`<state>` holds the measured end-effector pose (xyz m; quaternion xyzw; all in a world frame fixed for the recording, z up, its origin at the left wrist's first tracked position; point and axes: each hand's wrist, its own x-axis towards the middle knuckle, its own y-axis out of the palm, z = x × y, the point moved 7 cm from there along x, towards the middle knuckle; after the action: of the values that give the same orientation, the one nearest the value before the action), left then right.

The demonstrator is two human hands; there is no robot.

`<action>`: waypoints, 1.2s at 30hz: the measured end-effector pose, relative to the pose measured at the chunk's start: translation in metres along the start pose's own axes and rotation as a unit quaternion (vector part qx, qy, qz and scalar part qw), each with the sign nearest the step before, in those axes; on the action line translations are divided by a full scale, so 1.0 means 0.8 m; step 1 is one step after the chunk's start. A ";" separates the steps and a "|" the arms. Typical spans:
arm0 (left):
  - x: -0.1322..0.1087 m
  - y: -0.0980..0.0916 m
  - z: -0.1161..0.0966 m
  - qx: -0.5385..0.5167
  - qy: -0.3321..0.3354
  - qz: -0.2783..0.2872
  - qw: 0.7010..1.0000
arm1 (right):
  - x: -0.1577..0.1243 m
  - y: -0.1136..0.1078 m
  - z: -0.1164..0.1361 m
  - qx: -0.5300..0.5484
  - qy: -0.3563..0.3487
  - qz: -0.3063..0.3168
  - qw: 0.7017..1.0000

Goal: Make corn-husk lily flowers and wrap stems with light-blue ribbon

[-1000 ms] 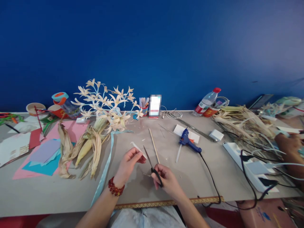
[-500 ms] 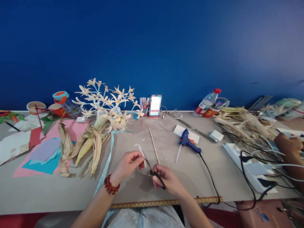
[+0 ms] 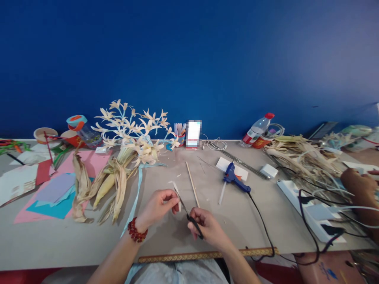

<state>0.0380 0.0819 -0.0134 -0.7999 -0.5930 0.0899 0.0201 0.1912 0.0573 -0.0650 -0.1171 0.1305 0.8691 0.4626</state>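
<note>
My left hand [image 3: 158,206] pinches a small pale strip of husk [image 3: 175,190] over the grey table [image 3: 59,240]. My right hand [image 3: 207,228] grips black-handled scissors [image 3: 186,211], whose blades point up and left and meet the strip. A red bead bracelet [image 3: 135,232] circles my left wrist. Just beyond the scissors a thin wooden stick [image 3: 192,183] lies on the table.
A blue glue gun [image 3: 233,178] with a black cord lies to the right. Corn husks and a cob [image 3: 109,187], a husk-flower branch [image 3: 133,132] and coloured papers [image 3: 53,193] fill the left. A power strip [image 3: 308,209], dry husks [image 3: 302,156], a bottle [image 3: 256,129] and another person's hand [image 3: 357,183] are right.
My left hand turned the strip from slanting out to the left to nearly upright and brought it against the scissor blades. Both hands drifted slightly toward me.
</note>
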 end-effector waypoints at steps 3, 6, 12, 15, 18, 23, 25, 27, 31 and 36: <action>0.001 0.000 0.002 -0.003 0.000 0.002 1.000 | 0.001 0.000 -0.001 0.005 -0.006 -0.002 1.000; 0.003 0.000 0.002 -0.013 0.002 0.004 1.000 | 0.002 -0.003 -0.005 0.013 -0.004 -0.006 1.000; 0.005 0.000 0.005 -0.041 0.005 0.015 0.999 | 0.006 -0.008 -0.009 -0.001 -0.001 -0.005 1.000; 0.005 0.000 0.008 -0.057 0.001 0.020 0.998 | 0.008 -0.012 -0.006 -0.013 -0.002 -0.007 1.000; 0.004 0.001 0.010 -0.071 -0.006 0.027 0.997 | 0.010 -0.019 -0.001 -0.031 -0.006 -0.033 0.999; 0.004 -0.005 0.008 -0.088 -0.001 -0.014 0.996 | 0.018 -0.021 0.007 -0.087 -0.028 -0.091 0.992; 0.004 -0.007 0.008 -0.097 -0.001 -0.034 0.995 | 0.021 -0.016 0.013 -0.019 -0.059 -0.103 0.993; 0.004 -0.006 0.009 -0.113 -0.009 -0.041 0.993 | 0.025 -0.009 0.023 0.063 -0.099 -0.110 0.987; 0.001 0.001 0.005 -0.107 -0.013 -0.041 0.993 | 0.030 -0.001 0.043 0.111 -0.136 -0.133 0.975; -0.006 0.000 -0.005 -0.083 0.001 -0.062 0.995 | 0.027 0.007 0.038 0.071 -0.096 -0.066 0.991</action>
<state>0.0370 0.0773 -0.0090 -0.7603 -0.6472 0.0384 -0.0398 0.1723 0.0810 -0.0425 -0.0081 0.1388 0.8326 0.5361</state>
